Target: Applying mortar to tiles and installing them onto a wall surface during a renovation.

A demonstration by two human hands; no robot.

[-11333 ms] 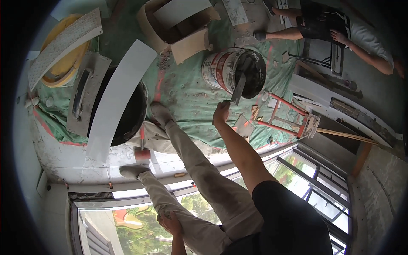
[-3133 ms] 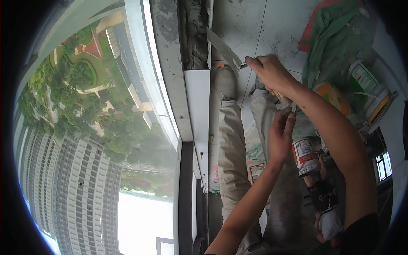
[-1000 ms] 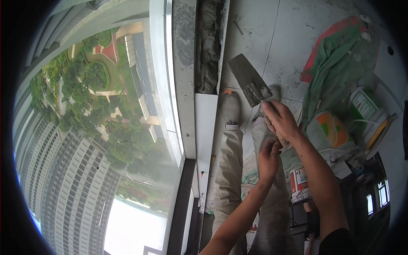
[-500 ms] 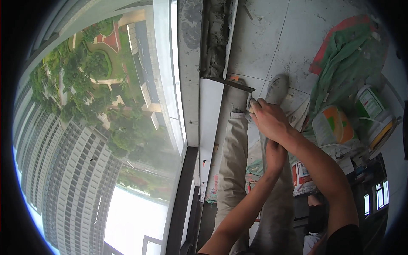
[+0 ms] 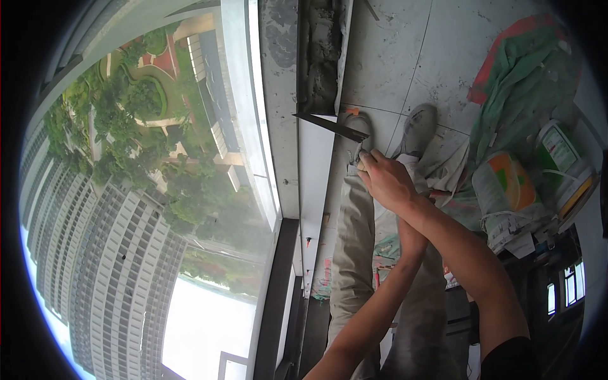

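My right hand (image 5: 387, 182) is closed round the handle of a plastering trowel (image 5: 330, 126). The trowel's long dark blade is seen nearly edge-on and reaches left over the end of a white sill panel (image 5: 315, 158). Just beyond the blade, rough grey mortar (image 5: 321, 69) fills a narrow channel beside the window ledge (image 5: 280, 82). My left hand (image 5: 413, 237) passes beneath my right forearm; its fingers are mostly hidden, so what it holds, if anything, does not show. Both my shoes (image 5: 418, 130) stand on the tiled floor past the hands.
At left a tall window (image 5: 215, 221) looks down on trees and tower blocks. To the right lie a green sheet with a red edge (image 5: 529, 76), a tub with an orange and green label (image 5: 506, 183) and a white and green container (image 5: 558, 149). Pale floor tiles (image 5: 386, 63) carry grey smears.
My right hand and the trowel have moved left and slightly nearer, and the blade now reaches onto the ledge edge. My left hand has slid farther under the right forearm.
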